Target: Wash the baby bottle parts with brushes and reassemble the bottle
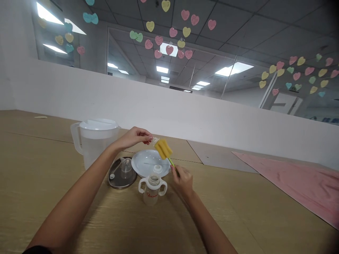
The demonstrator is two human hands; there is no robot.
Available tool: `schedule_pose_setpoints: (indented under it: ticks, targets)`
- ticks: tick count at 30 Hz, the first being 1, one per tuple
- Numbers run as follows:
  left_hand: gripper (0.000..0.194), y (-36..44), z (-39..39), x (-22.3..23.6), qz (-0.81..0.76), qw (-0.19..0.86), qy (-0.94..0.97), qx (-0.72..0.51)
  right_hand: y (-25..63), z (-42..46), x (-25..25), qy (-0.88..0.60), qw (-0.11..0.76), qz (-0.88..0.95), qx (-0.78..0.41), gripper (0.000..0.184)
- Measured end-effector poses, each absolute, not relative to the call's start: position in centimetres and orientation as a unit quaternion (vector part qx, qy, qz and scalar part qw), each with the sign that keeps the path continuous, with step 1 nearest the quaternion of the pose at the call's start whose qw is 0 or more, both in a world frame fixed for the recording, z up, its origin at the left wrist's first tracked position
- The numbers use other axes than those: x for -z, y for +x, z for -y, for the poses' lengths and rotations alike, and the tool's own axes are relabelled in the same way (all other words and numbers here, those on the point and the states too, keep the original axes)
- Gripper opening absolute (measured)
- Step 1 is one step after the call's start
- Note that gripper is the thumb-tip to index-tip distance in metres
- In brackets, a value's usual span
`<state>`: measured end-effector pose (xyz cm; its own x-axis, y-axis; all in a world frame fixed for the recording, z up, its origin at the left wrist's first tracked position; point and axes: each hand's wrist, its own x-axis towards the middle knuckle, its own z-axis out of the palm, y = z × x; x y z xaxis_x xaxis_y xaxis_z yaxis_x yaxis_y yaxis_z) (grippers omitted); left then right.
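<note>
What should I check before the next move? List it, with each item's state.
1. Brush gripped in the right hand: ok.
2. Left hand has a firm hold on the clear piece: cannot tell, it is small and blurred at the fingertips.
3. Bottle upright on the table, mouth uncovered: ok.
4. Pitcher lid on: ok.
5. Sponge end of the brush off the plate: cannot tell, it hangs over the rim and contact does not show.
</note>
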<state>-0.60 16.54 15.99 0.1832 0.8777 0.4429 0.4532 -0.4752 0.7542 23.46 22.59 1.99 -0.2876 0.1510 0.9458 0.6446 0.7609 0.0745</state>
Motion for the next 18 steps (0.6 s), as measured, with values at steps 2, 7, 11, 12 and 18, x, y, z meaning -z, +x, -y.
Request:
schedule_pose_setpoints:
  ticks: [2, 7, 11, 12, 18]
  targets:
    - [0.027, -0.5, -16.2, -16.2, -0.44, 0.244, 0.737, -0.451, 23.5, -22.6, -2.0, -0.238, 0.525, 0.777, 0.252, 0.029]
    - [0.027, -0.8, -16.1, -16.1, -0.45, 0.26, 0.752, -0.405, 23.9, -22.9, -2.2, -0.251, 0.494, 0.775, 0.304, 0.034]
    - [0.03, -1.4, -16.9, -15.5, -0.503, 0.224, 0.768, -0.327, 24.0, -23.3, -2.1, -0.286, 0.457, 0.771, 0.339, 0.039]
    - [0.03, -1.6, -17.1, -15.4, -0.525, 0.198, 0.77, -0.303, 24.0, -23.4, -2.1, -0.293, 0.451, 0.77, 0.345, 0.039]
    - [0.01, -2.7, -18.0, -14.0, -0.736, 0.068, 0.673, -0.025, 24.0, -23.8, -1.9, -0.337, 0.467, 0.74, 0.349, 0.042]
